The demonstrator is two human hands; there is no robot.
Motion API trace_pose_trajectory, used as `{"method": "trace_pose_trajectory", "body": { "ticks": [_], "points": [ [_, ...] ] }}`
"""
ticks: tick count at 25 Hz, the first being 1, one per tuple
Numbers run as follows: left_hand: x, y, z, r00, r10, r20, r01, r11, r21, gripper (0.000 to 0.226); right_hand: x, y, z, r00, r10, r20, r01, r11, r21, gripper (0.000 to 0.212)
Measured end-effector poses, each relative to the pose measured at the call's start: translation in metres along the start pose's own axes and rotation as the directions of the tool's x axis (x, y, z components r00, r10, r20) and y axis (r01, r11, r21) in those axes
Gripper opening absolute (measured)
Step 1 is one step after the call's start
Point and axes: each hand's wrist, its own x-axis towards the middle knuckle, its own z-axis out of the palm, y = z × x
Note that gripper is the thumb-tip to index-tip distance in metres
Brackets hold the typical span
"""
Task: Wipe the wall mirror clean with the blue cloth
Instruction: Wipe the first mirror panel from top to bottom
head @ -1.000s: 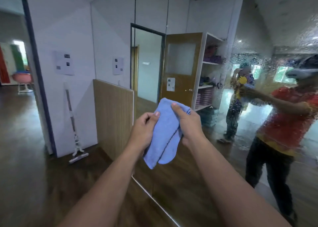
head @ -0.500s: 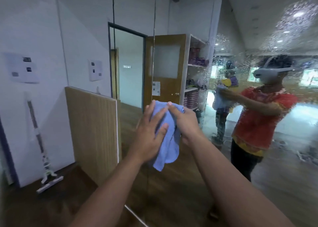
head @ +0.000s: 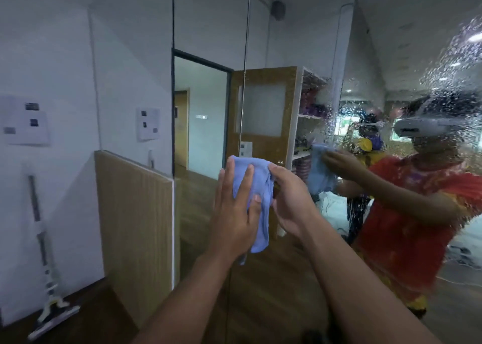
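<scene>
Here the cloth point(head: 257, 197) hangs before the mirror point(head: 263, 114), left of its droplets point(head: 443, 64), long axis vertical, tail pointing down. The right hand point(head: 289, 200) pinches its top in a closed grip; the left hand point(head: 234, 213) lies flat on it, fingers straight. Best spread it wide before pressing it on the wet glass.

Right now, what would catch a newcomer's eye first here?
The blue cloth at centre, held up in both hands: the right hand pinches its top while the left hand lies flat against it. To the right, the wall mirror is speckled with droplets. Far left, a mop leans against the white wall.
</scene>
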Motion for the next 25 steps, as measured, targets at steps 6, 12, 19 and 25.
{"method": "trace_pose_trajectory", "body": {
  "ticks": [6, 12, 19, 25],
  "points": [
    [0.065, -0.049, 0.055, 0.997, 0.070, -0.040, -0.071, 0.998, -0.002, 0.072, 0.063, -0.019, 0.007, 0.979, -0.200, -0.035, 0.188, 0.960, -0.207, 0.021],
    [0.169, -0.088, 0.088, 0.977, 0.184, -0.109, -0.195, 0.975, -0.107, 0.073, 0.127, -0.055, 0.018, 0.910, -0.414, -0.021, 0.335, 0.764, -0.551, 0.025],
    [0.327, -0.090, 0.111, 0.955, 0.282, -0.095, -0.297, 0.928, -0.223, 0.067, 0.179, -0.115, 0.038, 0.836, -0.548, 0.035, 0.377, 0.527, -0.761, 0.048],
    [0.375, -0.075, 0.131, 0.894, 0.342, -0.288, -0.364, 0.931, -0.023, 0.061, 0.199, -0.152, -0.016, 0.581, -0.791, 0.192, -0.219, -0.379, -0.899, 0.059]
  ]
}}
